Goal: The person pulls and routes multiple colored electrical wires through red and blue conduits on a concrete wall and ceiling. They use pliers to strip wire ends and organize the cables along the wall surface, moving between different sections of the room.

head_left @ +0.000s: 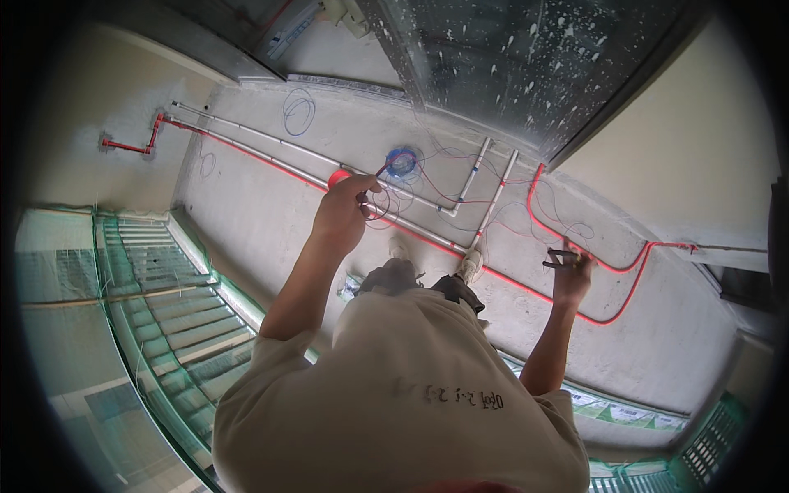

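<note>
My left hand [339,215] is raised over the pipes, its fingers closed on thin electrical wire [380,215] that hangs in a dark loop beside them. Just beyond that hand shows a red roll [338,177]; whether the hand touches it I cannot tell. My right hand [573,283], well apart on the right, is closed round a pair of pliers [564,258] with dark handles. On the floor past my left hand lies a blue coil of wire [401,162], with loose red and blue strands spreading from it.
White conduit pipes [283,141] and red conduit [526,287] run across the concrete floor [271,214] near my shoes [471,264]. Red conduit [154,131] climbs the left wall. A spattered dark glass panel [542,57] stands ahead; green netting [156,304] hangs at left.
</note>
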`<state>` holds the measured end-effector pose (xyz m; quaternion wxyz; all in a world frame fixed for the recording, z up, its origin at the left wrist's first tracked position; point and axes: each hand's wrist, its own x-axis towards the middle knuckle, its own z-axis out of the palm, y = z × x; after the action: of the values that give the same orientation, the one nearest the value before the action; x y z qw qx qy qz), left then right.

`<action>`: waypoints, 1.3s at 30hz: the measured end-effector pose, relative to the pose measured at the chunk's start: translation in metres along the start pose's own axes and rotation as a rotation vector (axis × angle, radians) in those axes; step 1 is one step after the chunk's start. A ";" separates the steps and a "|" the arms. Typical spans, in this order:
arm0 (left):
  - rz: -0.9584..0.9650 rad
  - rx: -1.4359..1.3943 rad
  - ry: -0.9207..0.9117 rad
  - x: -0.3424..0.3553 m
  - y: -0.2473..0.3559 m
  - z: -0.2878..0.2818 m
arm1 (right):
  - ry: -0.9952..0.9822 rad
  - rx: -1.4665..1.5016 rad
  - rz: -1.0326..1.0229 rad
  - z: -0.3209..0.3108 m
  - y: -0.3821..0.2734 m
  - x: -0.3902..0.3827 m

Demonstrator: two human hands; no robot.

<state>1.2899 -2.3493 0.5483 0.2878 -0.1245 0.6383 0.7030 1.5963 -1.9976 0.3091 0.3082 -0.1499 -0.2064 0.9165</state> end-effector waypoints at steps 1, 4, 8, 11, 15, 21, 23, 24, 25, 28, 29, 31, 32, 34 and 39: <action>0.013 0.021 -0.009 -0.002 -0.001 -0.006 | 0.367 -0.228 0.154 0.032 0.023 0.015; -0.045 -0.113 0.021 0.003 0.004 -0.018 | 0.067 -0.722 0.516 0.143 0.070 0.026; -0.011 -0.043 -0.053 0.004 0.013 -0.052 | -0.534 -1.184 0.153 0.273 0.138 0.010; 0.081 0.055 -0.137 0.006 0.019 -0.087 | -0.962 -1.519 -0.474 0.323 0.212 0.021; -0.014 -0.244 -0.198 0.016 0.038 -0.136 | -0.911 -1.798 -0.077 0.358 0.271 0.008; 0.009 -0.310 -0.289 0.039 0.058 -0.197 | -0.961 -1.871 -0.313 0.407 0.327 0.002; -0.018 -0.320 -0.293 0.044 0.065 -0.209 | -0.984 -1.888 -0.383 0.419 0.340 0.002; -0.023 -0.337 -0.301 0.044 0.067 -0.212 | -0.992 -1.870 -0.352 0.425 0.344 0.000; -0.025 -0.350 -0.313 0.045 0.070 -0.215 | -0.992 -1.866 -0.317 0.430 0.347 -0.001; -0.036 -0.304 -0.356 0.054 0.066 -0.224 | -1.001 -1.852 -0.270 0.436 0.350 0.000; -0.030 -0.298 -0.370 0.055 0.067 -0.224 | -1.009 -1.850 -0.293 0.434 0.350 0.002; -0.021 -0.284 -0.391 0.054 0.068 -0.223 | -1.048 -1.874 -0.342 0.433 0.348 0.007; -0.022 -0.283 -0.383 0.053 0.066 -0.220 | -1.077 -1.899 -0.368 0.433 0.345 0.011; -0.019 -0.268 -0.372 0.052 0.068 -0.213 | -1.110 -1.937 -0.384 0.428 0.337 0.015; -0.006 -0.224 -0.333 0.050 0.053 -0.196 | -1.178 -1.886 -0.473 0.405 0.328 0.028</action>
<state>1.1820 -2.5279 0.5347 0.3759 -0.0396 0.4995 0.7795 1.2474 -2.3337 0.5028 0.0927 0.1749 -0.9498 0.2422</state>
